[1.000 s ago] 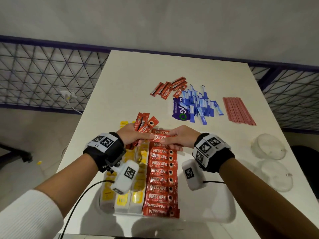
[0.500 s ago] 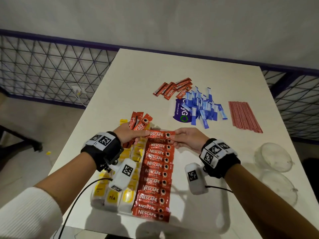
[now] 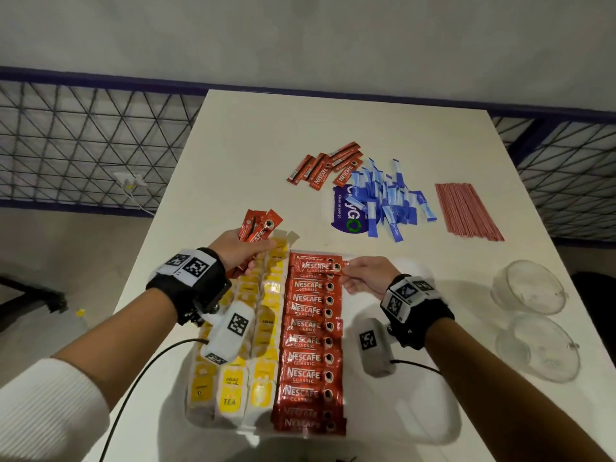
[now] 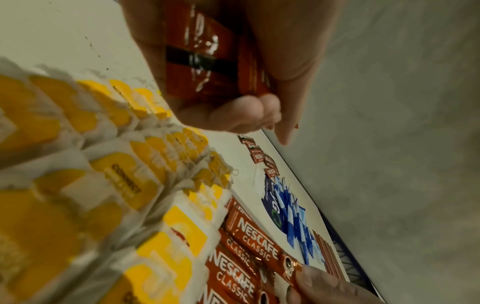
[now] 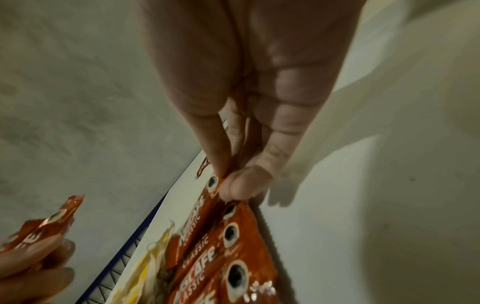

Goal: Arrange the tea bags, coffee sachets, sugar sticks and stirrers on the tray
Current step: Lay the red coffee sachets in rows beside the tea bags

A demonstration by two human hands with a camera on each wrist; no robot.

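A white tray (image 3: 416,425) lies at the near table edge. On it stand rows of yellow tea bags (image 3: 266,328) and a column of red coffee sachets (image 3: 310,341). My left hand (image 3: 240,251) grips a small bunch of coffee sachets (image 3: 260,226) above the tea bags; the bunch (image 4: 207,61) shows in the left wrist view. My right hand (image 3: 363,275) pinches the right end of one coffee sachet (image 3: 320,265) at the far end of the column; the pinch (image 5: 228,185) shows in the right wrist view. Beyond the tray lie loose coffee sachets (image 3: 328,166), blue sugar sticks (image 3: 386,201) and red stirrers (image 3: 466,211).
Two clear glass bowls (image 3: 530,288) (image 3: 538,348) sit at the right of the table. A purple-printed wrapper (image 3: 346,215) lies under the sugar sticks. A metal mesh fence (image 3: 83,145) runs behind the table, beyond its left and right edges.
My hands have drawn apart: the left hand pulled back left with its bunch, and the right hand alone now holds the sachet at the column's far end.
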